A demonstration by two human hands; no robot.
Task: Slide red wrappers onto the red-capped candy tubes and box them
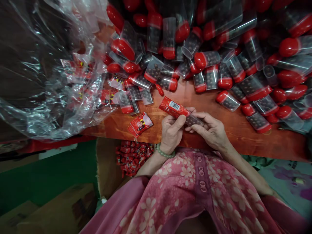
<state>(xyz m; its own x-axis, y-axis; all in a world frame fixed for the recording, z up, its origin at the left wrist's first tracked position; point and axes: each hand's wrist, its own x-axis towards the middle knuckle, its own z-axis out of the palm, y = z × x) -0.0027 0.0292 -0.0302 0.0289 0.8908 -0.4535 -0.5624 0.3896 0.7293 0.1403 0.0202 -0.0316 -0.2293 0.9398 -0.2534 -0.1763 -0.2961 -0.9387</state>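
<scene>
Close to the table's front edge, my left hand point(172, 130) is closed around a red printed wrapper point(170, 106) with a white barcode label. A clear container of dark beads point(192, 120) extends from the wrapper's right end; its other end is hidden there. The fingers and thumb of my right hand point(211, 129) pinch the container's free end. Left of my hands a flat red printed packet point(140, 124) with a yellow and black figure lies on the wood. A small red piece point(159, 89) rests just beyond the wrapper.
Many red-capped clear containers point(229, 100) full of dark beads are heaped across the back and right of the wooden table point(185, 91). A crumpled clear plastic bag point(80, 107) with red packets covers the left side. Below the edge, a cardboard box point(107, 162) holds many red wrapped items point(133, 156).
</scene>
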